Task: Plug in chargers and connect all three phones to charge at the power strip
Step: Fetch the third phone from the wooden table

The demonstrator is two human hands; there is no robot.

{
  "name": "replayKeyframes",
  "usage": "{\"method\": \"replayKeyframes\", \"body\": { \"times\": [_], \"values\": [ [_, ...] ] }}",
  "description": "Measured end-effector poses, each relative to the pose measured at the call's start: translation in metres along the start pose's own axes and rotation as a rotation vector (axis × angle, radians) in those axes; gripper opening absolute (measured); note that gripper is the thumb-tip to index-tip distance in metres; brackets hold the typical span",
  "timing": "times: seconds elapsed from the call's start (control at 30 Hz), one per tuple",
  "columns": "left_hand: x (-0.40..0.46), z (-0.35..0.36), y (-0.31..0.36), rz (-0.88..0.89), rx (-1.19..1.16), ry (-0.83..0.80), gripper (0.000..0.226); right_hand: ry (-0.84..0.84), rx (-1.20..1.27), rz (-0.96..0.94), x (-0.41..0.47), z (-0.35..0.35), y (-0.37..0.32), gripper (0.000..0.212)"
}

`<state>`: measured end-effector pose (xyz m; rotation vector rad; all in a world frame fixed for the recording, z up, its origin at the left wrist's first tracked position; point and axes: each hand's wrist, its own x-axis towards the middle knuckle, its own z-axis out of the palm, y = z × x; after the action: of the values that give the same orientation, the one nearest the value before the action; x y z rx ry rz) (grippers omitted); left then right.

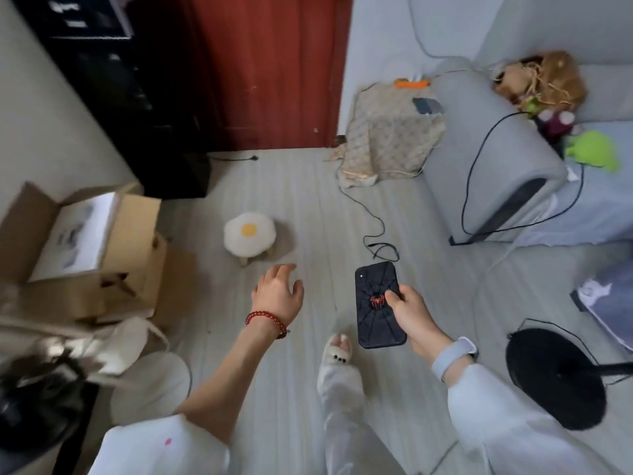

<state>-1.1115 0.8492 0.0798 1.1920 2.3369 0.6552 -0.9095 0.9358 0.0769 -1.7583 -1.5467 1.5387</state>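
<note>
My right hand [411, 315] grips a phone [376, 303] in a black case with a red spider, back side up, above the floor. My left hand [279, 293] hangs free to its left with relaxed fingers and holds nothing. Far ahead, a small cloth-covered table [387, 132] beside the sofa carries a second phone [427, 106] and an orange-and-white power strip [411, 82] at its back edge. A black cable [373, 217] trails from that table across the floor and ends in a loose loop just beyond the held phone.
A fried-egg stool [250, 233] stands on the floor ahead left, with cardboard boxes [85, 248] further left. A grey sofa [489, 159] with plush toys and a black cord fills the right. A black round fan base [556, 375] sits at lower right. A red door [267, 70] is ahead.
</note>
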Motion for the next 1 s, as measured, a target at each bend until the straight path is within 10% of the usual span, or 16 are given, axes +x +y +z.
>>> {"method": "replayKeyframes", "body": {
  "times": [1.0],
  "values": [
    [0.823, 0.042, 0.282, 0.152, -0.104, -0.26, 0.035, 0.19, 0.081, 0.04, 0.709, -0.108, -0.404, 0.015]
  ]
}}
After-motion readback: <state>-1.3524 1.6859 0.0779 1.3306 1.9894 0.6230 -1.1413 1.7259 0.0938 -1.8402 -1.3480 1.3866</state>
